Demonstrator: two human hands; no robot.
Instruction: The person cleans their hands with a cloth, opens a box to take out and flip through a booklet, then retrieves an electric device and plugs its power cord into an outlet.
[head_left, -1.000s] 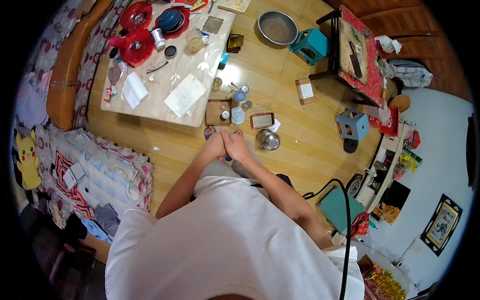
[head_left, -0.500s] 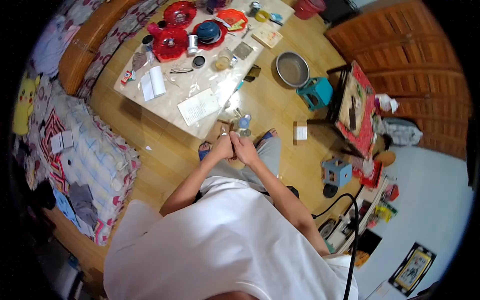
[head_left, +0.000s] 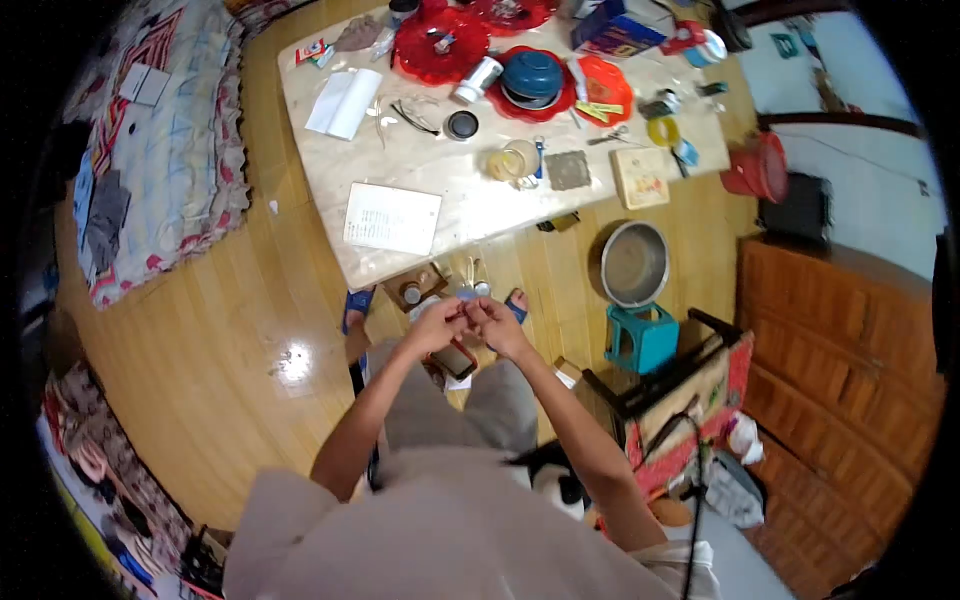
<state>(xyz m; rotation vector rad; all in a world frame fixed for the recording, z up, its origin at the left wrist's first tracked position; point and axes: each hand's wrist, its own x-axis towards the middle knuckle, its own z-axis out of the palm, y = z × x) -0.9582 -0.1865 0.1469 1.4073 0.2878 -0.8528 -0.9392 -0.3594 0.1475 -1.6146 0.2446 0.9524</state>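
My left hand (head_left: 436, 328) and my right hand (head_left: 498, 328) meet at the fingertips in front of my lap, just short of the table's near edge. Both have bent, pinched fingers; whatever lies between them is too small to make out. Just below the hands shows a dark rectangular thing with a reddish rim (head_left: 456, 360), perhaps a phone. Beyond them, low by my feet, are a brown box or tray (head_left: 428, 277), a small round-topped container (head_left: 411, 293) and some shiny metal pieces (head_left: 473, 270).
The marble-look table (head_left: 300, 90) carries an open notebook (head_left: 393, 218), glasses (head_left: 415, 118), a glass mug (head_left: 515, 160), red plates (head_left: 440, 45) and a blue bowl (head_left: 532, 74). Rightward stand a metal basin (head_left: 635, 264), a teal stool (head_left: 642, 338) and a wooden chair (head_left: 690, 400).
The head view has turned and shifted, so the table appears larger and nearer. My hands, pressed together before, now touch only around the fingertips. The dark rectangular thing has come into sight.
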